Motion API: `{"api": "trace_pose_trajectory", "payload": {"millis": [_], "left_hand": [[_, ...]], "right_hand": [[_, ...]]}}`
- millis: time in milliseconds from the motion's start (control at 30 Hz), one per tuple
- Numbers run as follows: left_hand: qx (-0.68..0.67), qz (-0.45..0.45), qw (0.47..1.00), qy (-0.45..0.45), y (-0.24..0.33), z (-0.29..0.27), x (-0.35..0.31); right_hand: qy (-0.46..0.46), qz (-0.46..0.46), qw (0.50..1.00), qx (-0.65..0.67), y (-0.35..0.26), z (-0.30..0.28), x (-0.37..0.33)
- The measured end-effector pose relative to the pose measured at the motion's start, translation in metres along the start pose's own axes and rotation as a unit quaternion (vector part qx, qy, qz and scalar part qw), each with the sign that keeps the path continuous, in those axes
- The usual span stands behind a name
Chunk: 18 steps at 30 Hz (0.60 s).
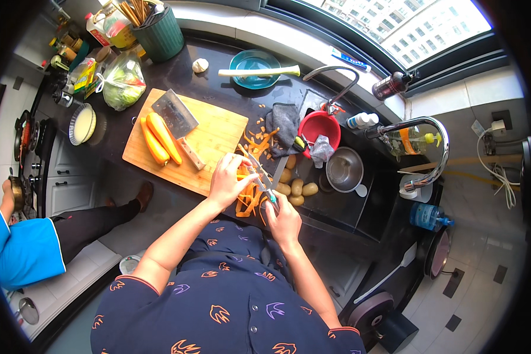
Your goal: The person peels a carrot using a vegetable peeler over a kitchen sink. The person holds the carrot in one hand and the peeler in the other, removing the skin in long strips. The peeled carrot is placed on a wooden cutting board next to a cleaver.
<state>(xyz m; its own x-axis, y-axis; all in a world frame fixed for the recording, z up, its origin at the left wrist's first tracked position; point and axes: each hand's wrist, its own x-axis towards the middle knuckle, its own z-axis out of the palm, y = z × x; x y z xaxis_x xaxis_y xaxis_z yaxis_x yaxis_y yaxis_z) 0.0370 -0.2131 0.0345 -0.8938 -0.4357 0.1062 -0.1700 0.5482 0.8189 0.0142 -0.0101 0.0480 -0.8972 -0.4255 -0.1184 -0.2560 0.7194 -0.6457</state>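
Note:
In my right hand [284, 219] is a slim grey-bladed tool [262, 180] with a teal patch near its handle; its exact kind is unclear. Close to the blade, my left hand [229, 180] has its fingers drawn together, and what they pinch is hidden. Orange carrot peelings [252, 199] lie beneath and around both hands. Left of them is a wooden cutting board [221, 127]. On it rest peeled carrots [159, 137] and a cleaver [176, 113] with a wooden handle. Several potatoes [298, 187] sit just right of the peelings.
Behind my hands are a dark grey cloth [282, 127], a red basin [329, 125] and a metal bowl [344, 168] by the sink. A leek [259, 72] lies across a teal plate [249, 61]. Garlic [200, 65] sits nearby. Another person [29, 251] works at the stove, left.

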Motion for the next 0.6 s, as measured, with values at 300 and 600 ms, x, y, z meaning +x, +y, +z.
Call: {"api": "trace_pose_trajectory", "payload": {"millis": [300,600], "left_hand": [[0.087,0.069,0.994,-0.013,-0.012,-0.007,-0.011],[0.155,0.138,0.978,-0.032,-0.004,0.0,-0.02]], "right_hand": [[0.003,0.023,1.0,-0.002,-0.001,0.002,-0.017],[0.004,0.037,0.999,0.003,-0.003,0.0,-0.02]]}}
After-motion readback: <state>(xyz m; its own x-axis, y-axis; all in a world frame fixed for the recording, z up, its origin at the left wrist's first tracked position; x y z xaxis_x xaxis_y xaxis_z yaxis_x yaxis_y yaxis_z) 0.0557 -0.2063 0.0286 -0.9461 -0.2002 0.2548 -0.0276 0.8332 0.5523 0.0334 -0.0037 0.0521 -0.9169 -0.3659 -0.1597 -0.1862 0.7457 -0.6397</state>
